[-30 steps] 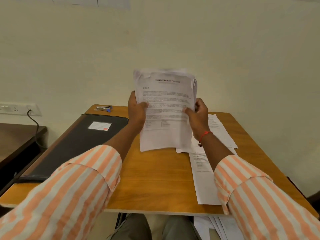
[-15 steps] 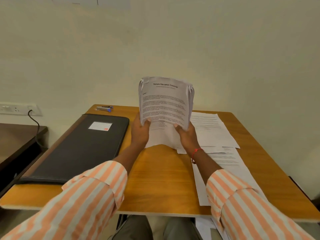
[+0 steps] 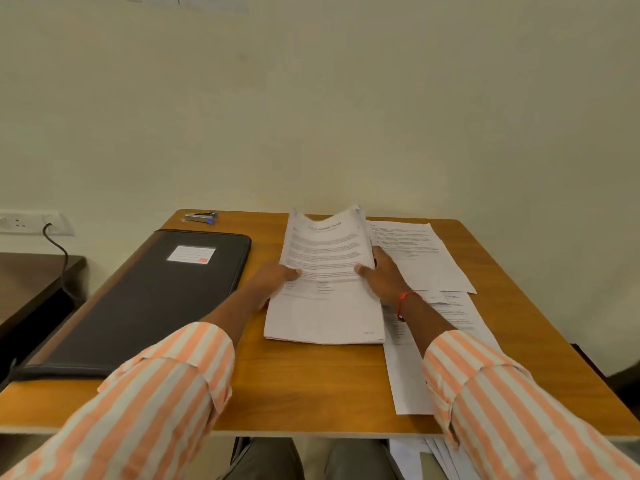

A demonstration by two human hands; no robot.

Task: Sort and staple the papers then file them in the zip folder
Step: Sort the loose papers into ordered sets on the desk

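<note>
In the middle of the frame the stack of papers [image 3: 325,306] lay on the table [image 3: 311,386]. The left hand [image 3: 273,276] and the right hand [image 3: 385,276] pinched its two sides, thumbs on top. The black zip folder [image 3: 156,296] lay at the left, the stapler [image 3: 201,217] just above it.

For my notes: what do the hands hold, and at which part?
Left hand and right hand grip the paper stack by its side edges, thumbs on top.
</note>
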